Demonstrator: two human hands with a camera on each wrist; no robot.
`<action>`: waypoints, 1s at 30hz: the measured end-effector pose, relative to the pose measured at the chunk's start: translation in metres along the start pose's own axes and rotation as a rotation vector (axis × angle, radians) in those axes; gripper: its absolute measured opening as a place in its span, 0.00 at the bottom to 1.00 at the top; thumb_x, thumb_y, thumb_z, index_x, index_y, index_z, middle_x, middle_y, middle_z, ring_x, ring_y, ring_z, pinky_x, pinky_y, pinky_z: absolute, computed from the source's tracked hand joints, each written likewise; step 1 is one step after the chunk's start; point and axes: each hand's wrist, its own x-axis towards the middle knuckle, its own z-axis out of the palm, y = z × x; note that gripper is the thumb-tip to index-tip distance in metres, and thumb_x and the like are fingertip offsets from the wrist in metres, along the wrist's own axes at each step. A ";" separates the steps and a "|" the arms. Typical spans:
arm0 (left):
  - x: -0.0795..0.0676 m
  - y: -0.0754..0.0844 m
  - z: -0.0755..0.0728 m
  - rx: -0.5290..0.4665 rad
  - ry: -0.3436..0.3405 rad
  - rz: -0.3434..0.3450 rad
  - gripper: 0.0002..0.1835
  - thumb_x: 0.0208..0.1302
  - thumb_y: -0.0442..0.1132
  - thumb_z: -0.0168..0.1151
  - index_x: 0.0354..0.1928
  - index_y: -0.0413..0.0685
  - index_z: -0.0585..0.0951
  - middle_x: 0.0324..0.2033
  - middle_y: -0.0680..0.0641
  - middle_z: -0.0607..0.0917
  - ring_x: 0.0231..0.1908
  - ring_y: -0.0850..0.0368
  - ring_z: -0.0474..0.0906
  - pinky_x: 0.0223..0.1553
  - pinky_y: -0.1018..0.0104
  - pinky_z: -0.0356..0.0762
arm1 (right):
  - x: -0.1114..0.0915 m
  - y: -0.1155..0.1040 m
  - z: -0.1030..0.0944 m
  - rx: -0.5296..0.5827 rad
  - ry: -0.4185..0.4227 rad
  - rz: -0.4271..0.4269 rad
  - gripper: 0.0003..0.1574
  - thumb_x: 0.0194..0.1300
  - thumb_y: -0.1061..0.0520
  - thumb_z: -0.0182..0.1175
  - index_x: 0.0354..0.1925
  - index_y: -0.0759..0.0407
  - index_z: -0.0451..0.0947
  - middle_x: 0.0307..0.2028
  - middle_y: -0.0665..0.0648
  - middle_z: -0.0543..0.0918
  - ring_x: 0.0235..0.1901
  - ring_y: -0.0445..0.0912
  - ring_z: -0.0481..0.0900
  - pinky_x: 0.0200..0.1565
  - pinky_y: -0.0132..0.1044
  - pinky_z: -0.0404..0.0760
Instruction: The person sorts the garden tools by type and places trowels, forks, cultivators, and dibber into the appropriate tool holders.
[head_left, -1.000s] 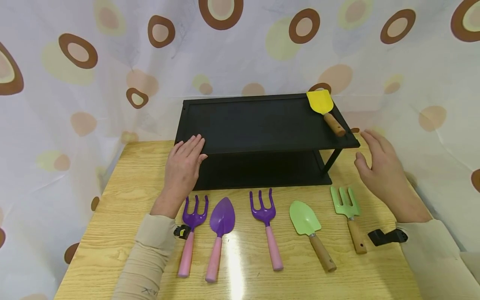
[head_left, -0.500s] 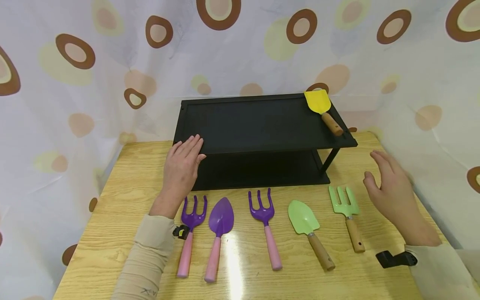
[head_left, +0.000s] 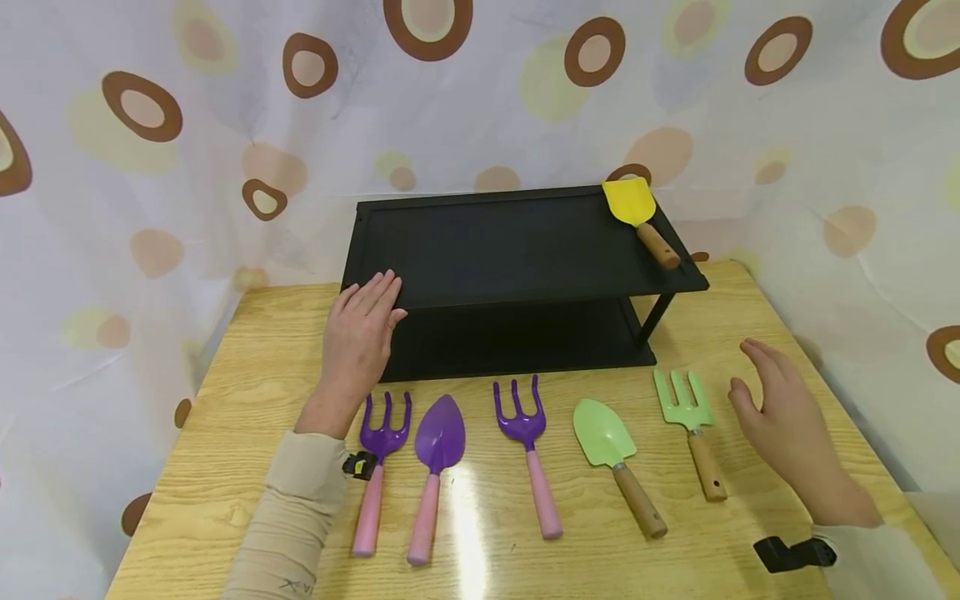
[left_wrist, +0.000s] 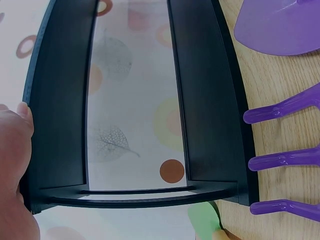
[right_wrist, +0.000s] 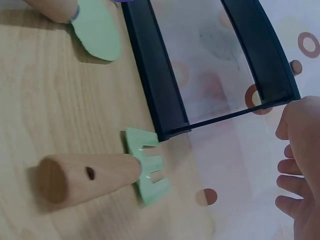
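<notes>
My left hand (head_left: 356, 346) lies palm down over the near left corner of the black shelf (head_left: 495, 250), fingers straight and close together on its upper board, thumb set apart at the near rim; it touches the shelf but is not curled round anything; my right hand (head_left: 783, 421) is off to the right, near the right edge of the table (head_left: 255, 392), fingers loosely bent, thumb well away from them, with nothing in its grasp; I cannot tell whether it touches the tabletop.

The shelf, two boards one above the other, stands toward the far edge of the table; at the far right corner of its upper board lies the yellow shovel (head_left: 632, 202), blade at the far rim, wooden handle slanting toward the near right corner.

Between the shelf's near edge and me, five tools lie in a row on the table, heads toward the shelf, handles toward me; from the left they are the first purple fork (head_left: 384, 437), just beside my left wrist, the purple trowel (head_left: 441, 433), the second purple fork (head_left: 523, 425), all three with pink handles; then the light green trowel (head_left: 603, 433) and the light green fork (head_left: 688, 412), both wooden-handled; the light green fork, just beyond the shelf's near right corner, is nearest my right hand.
</notes>
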 end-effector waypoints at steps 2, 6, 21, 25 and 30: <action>0.000 0.000 0.000 0.002 -0.006 -0.004 0.23 0.74 0.43 0.54 0.67 0.43 0.74 0.66 0.44 0.76 0.68 0.49 0.72 0.72 0.51 0.63 | -0.004 0.002 0.003 0.003 -0.004 -0.002 0.32 0.70 0.65 0.51 0.69 0.74 0.60 0.64 0.79 0.66 0.62 0.77 0.64 0.58 0.73 0.62; -0.001 0.000 0.000 0.007 -0.018 -0.010 0.23 0.74 0.43 0.53 0.68 0.44 0.73 0.66 0.44 0.76 0.68 0.49 0.71 0.73 0.51 0.62 | -0.013 0.005 0.008 0.008 -0.007 -0.005 0.32 0.70 0.65 0.51 0.69 0.74 0.61 0.64 0.79 0.67 0.61 0.77 0.64 0.58 0.73 0.62; 0.000 -0.001 0.000 0.007 -0.008 0.003 0.24 0.74 0.44 0.53 0.67 0.44 0.74 0.66 0.44 0.76 0.68 0.49 0.72 0.72 0.51 0.63 | -0.044 0.001 0.020 0.034 -0.069 0.039 0.30 0.72 0.63 0.50 0.68 0.76 0.61 0.63 0.79 0.68 0.59 0.77 0.66 0.53 0.72 0.66; -0.001 0.000 0.000 0.007 -0.014 0.001 0.23 0.74 0.43 0.53 0.68 0.44 0.73 0.66 0.44 0.76 0.68 0.49 0.71 0.73 0.51 0.62 | -0.051 -0.001 0.022 0.027 -0.075 0.049 0.30 0.71 0.64 0.51 0.67 0.77 0.62 0.62 0.79 0.69 0.59 0.76 0.66 0.52 0.72 0.67; -0.001 0.000 0.001 0.009 -0.017 -0.003 0.24 0.74 0.43 0.53 0.68 0.44 0.73 0.66 0.44 0.76 0.68 0.49 0.71 0.73 0.51 0.62 | -0.059 0.000 0.026 0.039 -0.108 0.077 0.30 0.71 0.64 0.51 0.68 0.76 0.62 0.64 0.78 0.67 0.60 0.77 0.66 0.53 0.73 0.67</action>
